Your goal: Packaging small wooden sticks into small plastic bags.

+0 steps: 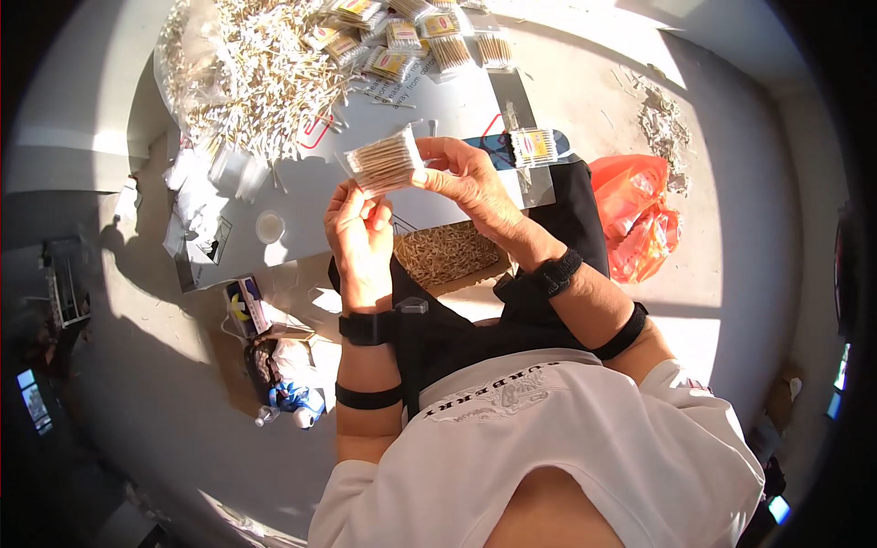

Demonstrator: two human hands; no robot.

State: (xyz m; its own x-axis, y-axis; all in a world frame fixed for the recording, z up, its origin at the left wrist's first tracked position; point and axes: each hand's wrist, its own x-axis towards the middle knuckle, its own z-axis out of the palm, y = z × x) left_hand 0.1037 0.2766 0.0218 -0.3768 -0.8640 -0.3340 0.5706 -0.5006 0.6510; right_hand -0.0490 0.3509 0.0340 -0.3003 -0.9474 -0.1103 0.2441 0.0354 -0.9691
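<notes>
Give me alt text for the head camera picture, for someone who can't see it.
Both hands, left hand and right hand, hold up a small clear plastic packet of pale wooden sticks over a grey work board. A loose heap of pale sticks and a row of filled clear packets lie at its far edge; an orange plastic bag sits to the right.

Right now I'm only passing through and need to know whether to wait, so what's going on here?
A person seated on the floor holds a small clear packet of cotton swabs up in both hands: the left hand grips its lower edge, the right hand its side. A big loose heap of swabs lies ahead, with filled packets lined up beyond it. A tray of swabs rests on the lap, and an orange plastic bag lies to the right.
</notes>
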